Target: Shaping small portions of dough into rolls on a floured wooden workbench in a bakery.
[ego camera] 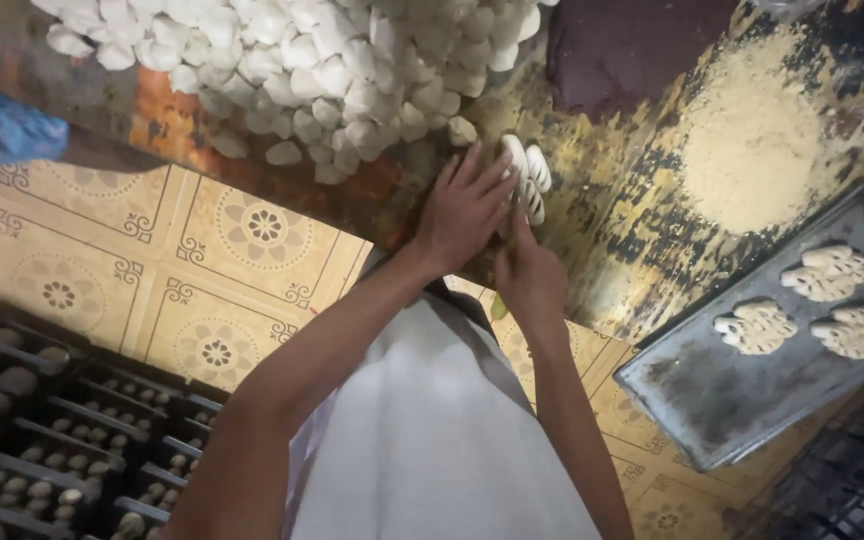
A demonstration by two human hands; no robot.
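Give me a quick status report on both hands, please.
Left hand flat beside dough pieces. Right hand touching them. Dough pile close behind.

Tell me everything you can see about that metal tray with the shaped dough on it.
The metal tray is a flat, grey rectangular sheet with a low raised rim, its surface dull and stained. It lies skewed at the right on the worn work surface, its lower corner jutting past the edge over the patterned floor. Three pale shaped dough pieces with ridged, leaf-like lobes sit at its upper end; the rest is bare. Neither hand touches it.
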